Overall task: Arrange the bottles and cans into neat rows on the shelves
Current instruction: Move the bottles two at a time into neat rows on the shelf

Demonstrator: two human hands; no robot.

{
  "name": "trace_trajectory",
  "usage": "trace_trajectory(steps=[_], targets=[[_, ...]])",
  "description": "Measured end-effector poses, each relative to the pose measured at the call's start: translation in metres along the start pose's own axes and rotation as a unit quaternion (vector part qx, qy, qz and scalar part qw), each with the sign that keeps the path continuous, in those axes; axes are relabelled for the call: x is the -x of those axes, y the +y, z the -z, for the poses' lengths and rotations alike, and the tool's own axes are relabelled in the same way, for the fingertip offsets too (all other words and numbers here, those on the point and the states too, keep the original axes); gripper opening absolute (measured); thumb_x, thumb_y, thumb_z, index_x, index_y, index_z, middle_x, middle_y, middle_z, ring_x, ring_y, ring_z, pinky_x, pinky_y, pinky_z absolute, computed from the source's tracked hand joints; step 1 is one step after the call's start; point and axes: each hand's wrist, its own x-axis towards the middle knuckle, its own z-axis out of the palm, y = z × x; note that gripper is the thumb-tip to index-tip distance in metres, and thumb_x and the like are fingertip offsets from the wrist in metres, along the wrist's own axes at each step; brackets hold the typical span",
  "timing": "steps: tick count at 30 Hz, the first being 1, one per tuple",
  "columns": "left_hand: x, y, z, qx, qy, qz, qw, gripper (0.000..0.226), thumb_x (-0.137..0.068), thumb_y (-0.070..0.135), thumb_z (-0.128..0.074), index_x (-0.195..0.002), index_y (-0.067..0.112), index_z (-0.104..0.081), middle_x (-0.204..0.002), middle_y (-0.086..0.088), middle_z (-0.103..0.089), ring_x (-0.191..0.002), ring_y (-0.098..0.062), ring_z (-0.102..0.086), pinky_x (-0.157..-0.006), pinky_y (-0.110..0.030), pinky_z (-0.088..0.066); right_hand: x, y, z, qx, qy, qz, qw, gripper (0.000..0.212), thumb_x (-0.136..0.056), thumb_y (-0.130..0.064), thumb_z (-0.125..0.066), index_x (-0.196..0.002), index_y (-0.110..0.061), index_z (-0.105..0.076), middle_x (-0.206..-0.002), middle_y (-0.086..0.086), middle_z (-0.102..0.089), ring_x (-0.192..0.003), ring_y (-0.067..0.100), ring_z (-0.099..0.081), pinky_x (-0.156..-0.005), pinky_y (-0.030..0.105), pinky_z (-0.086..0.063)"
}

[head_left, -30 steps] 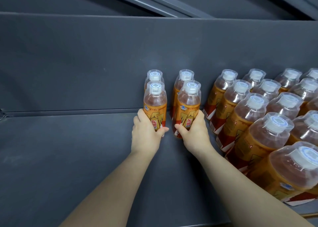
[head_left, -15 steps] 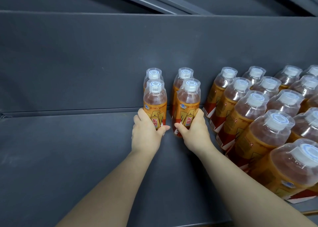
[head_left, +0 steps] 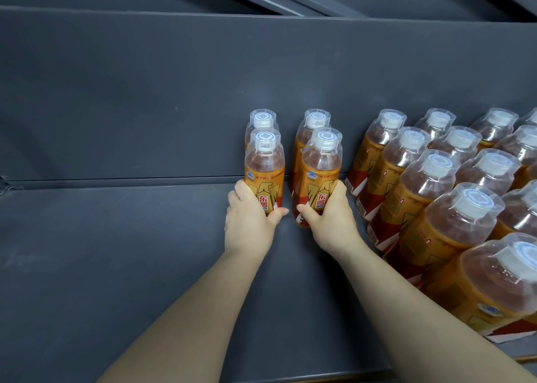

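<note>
Gripping one orange-labelled clear plastic drink bottle each, left hand holds the left bottle, right hand the right bottle, upright on the dark grey shelf.

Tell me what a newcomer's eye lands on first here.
Two hands at centre: the left hand grips the left bottle, the right hand grips the right bottle, both on the dark shelf. At right, a packed block of matching orange bottles stands in rows.
</note>
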Motion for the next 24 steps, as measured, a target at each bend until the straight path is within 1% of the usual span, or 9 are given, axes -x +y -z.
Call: trace_trajectory(steps=[5,9,11,13,16,18,20,22,24], targets=[[0.0,0.001,0.005,0.026,-0.023,0.013,0.999,0.085,-0.075,0.048,-0.083,-0.134,0.013,-0.032,-0.129,-0.009,-0.046,-0.118,-0.031,-0.053,-0.095,-0.043,-0.048,0.001,0.001,-0.001,-0.008,-0.001,-0.009,1.0,0.074,-0.088,-0.027,-0.076,-0.146,-0.019,-0.03,-0.139,0.001,-0.05,-0.127,0.023,-0.052,-0.102,0.037,-0.045],[0.003,-0.005,0.015,0.089,-0.058,0.019,0.994,0.093,-0.076,0.043,-0.084,-0.146,0.017,-0.028,-0.139,-0.007,-0.045,-0.126,-0.029,-0.05,-0.103,-0.048,-0.046,0.008,-0.001,0.001,-0.016,0.001,-0.015,1.0,0.093,-0.082,-0.039,-0.08,-0.153,-0.017,-0.024,-0.148,0.002,-0.045,-0.135,0.025,-0.046,-0.11,0.047,-0.044],[0.009,-0.008,0.021,0.098,-0.061,0.012,0.993,0.096,-0.08,0.043,-0.08,-0.152,0.016,-0.023,-0.146,-0.007,-0.041,-0.133,-0.027,-0.046,-0.107,-0.045,-0.044,0.014,-0.002,0.003,-0.019,0.011,-0.014,1.0,0.098,-0.079,-0.046,-0.08,-0.154,-0.016,-0.024,-0.152,0.005,-0.041,-0.139,0.026,-0.042,-0.111,0.051,-0.042],[0.017,-0.01,0.027,0.076,-0.058,0.007,0.995,0.093,-0.086,0.045,-0.074,-0.155,0.015,-0.019,-0.152,-0.008,-0.038,-0.137,-0.027,-0.042,-0.107,-0.042,-0.04,0.023,-0.003,0.007,-0.01,0.018,-0.018,1.0,0.098,-0.083,-0.046,-0.077,-0.156,-0.014,-0.02,-0.158,0.006,-0.032,-0.145,0.026,-0.033,-0.116,0.047,-0.035],[0.031,-0.013,0.036,0.031,-0.052,0.002,0.998,0.081,-0.094,0.046,-0.063,-0.155,0.014,-0.021,-0.156,-0.008,-0.035,-0.14,-0.027,-0.04,-0.109,-0.041,-0.039,0.039,-0.004,0.014,0.022,0.046,-0.019,0.999,0.078,-0.09,-0.042,-0.07,-0.15,-0.014,-0.029,-0.152,0.007,-0.035,-0.141,0.025,-0.037,-0.111,0.042,-0.038],[0.041,-0.017,0.041,-0.009,-0.052,-0.01,0.999,0.075,-0.097,0.046,-0.058,-0.155,0.015,-0.023,-0.156,-0.007,-0.035,-0.141,-0.025,-0.04,-0.109,-0.04,-0.039,0.052,-0.005,0.014,0.058,0.059,0.007,0.997,0.05,-0.094,-0.038,-0.066,-0.134,-0.016,-0.045,-0.134,0.004,-0.047,-0.127,0.022,-0.048,-0.103,0.039,-0.048],[0.052,-0.021,0.047,-0.052,-0.054,-0.028,0.997,0.072,-0.099,0.047,-0.053,-0.155,0.014,-0.024,-0.158,-0.006,-0.034,-0.143,-0.024,-0.036,-0.112,-0.038,-0.036,0.064,-0.006,0.013,0.117,0.029,0.063,0.991,0.026,-0.097,-0.036,-0.06,-0.116,-0.02,-0.054,-0.118,-0.001,-0.052,-0.115,0.017,-0.052,-0.094,0.034,-0.051],[0.061,-0.027,0.054,-0.092,-0.052,-0.055,0.993,0.07,-0.1,0.048,-0.049,-0.156,0.013,-0.024,-0.16,-0.005,-0.032,-0.146,-0.024,-0.031,-0.116,-0.038,-0.03,0.073,-0.01,0.01,0.171,-0.037,0.135,0.975,0.021,-0.1,-0.037,-0.054,-0.114,-0.021,-0.057,-0.117,-0.003,-0.055,-0.111,0.013,-0.049,-0.094,0.03,-0.047],[0.069,-0.037,0.062,-0.134,-0.052,-0.079,0.986,0.068,-0.101,0.049,-0.045,-0.156,0.014,-0.024,-0.162,-0.006,-0.029,-0.149,-0.025,-0.025,-0.121,-0.039,-0.024,0.081,-0.016,0.004,0.206,-0.101,0.191,0.954,0.034,-0.102,-0.039,-0.05,-0.13,-0.019,-0.055,-0.131,-0.001,-0.054,-0.123,0.017,-0.045,-0.104,0.033,-0.042]])
